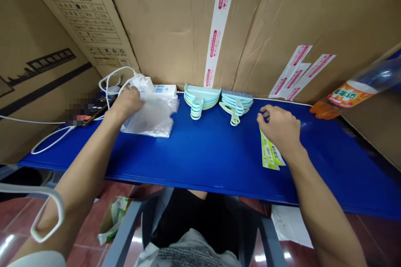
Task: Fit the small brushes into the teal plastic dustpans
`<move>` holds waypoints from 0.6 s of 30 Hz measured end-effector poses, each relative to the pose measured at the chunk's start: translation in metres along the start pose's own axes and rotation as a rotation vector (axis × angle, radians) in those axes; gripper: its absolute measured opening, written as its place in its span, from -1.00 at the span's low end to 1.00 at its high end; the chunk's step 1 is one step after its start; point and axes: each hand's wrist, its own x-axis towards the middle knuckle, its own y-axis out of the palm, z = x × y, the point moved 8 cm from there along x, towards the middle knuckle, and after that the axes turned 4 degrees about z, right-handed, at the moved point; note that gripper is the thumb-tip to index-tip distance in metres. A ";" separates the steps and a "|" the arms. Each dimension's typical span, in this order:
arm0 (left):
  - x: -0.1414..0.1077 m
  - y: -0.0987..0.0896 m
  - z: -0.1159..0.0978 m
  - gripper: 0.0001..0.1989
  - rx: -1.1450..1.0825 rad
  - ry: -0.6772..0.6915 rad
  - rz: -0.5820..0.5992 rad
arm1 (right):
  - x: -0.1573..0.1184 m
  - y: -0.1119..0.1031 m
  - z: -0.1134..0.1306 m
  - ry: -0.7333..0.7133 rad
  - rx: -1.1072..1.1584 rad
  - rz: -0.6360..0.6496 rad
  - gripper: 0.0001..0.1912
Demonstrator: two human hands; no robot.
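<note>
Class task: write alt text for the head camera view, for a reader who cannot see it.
A person's left hand rests on a stack of clear plastic bags on a blue table, while the right hand lies on green paper labels. Behind stand stacked small dustpans and brushes, against cardboard boxes.

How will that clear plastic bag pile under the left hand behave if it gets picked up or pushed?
The plastic bags look thin and crinkled, so they would probably flop and sag when lifted. They seem very light. Lying loosely stacked on the smooth blue table, they would likely slide and fan apart if the left hand pushes them.
</note>
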 end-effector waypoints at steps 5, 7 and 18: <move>-0.051 -0.041 -0.116 -0.47 -0.081 0.525 -0.134 | 0.007 -0.008 0.037 -0.187 0.064 -0.013 -0.55; -0.072 -0.049 -0.166 -0.46 -0.150 0.759 -0.199 | 0.014 -0.001 0.055 -0.235 0.011 0.088 -0.36; -0.055 -0.009 -0.191 -0.77 -0.273 0.746 -0.309 | -0.021 0.014 0.083 -0.366 -0.156 0.148 -0.28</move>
